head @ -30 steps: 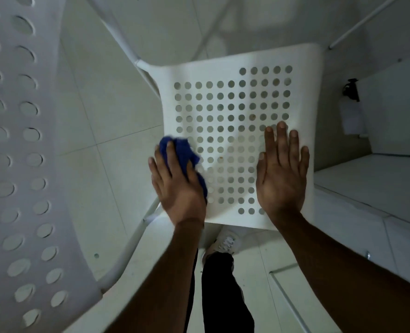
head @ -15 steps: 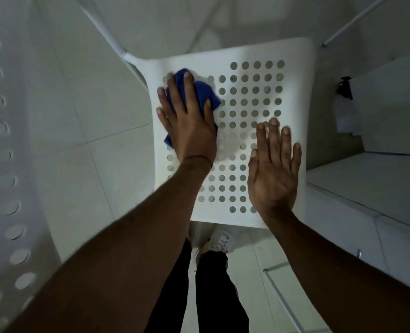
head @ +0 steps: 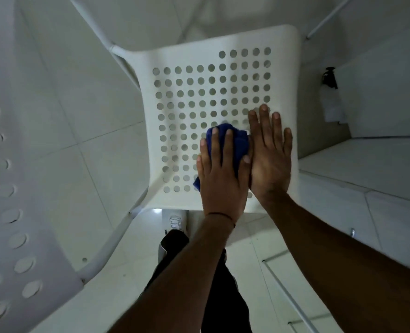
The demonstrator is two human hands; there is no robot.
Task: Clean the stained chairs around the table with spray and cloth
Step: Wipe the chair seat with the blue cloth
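A white plastic chair seat (head: 194, 56) with rows of round holes lies below me. My left hand (head: 220, 174) presses a blue cloth (head: 237, 140) flat on the seat near its front right part. My right hand (head: 270, 152) lies flat and empty on the seat just right of the cloth, fingers spread, touching my left hand's thumb side. A white spray bottle with a black trigger head (head: 330, 97) stands at the right, beyond the chair.
Another white perforated chair part (head: 9, 188) fills the left side. A white table surface (head: 367, 169) lies at the right. My dark trouser leg and white shoe (head: 176, 222) stand on the pale tiled floor under the seat's front edge.
My left hand slid the blue cloth from the seat's back left down to the front, beside my right hand. My right hand stayed flat on the seat.
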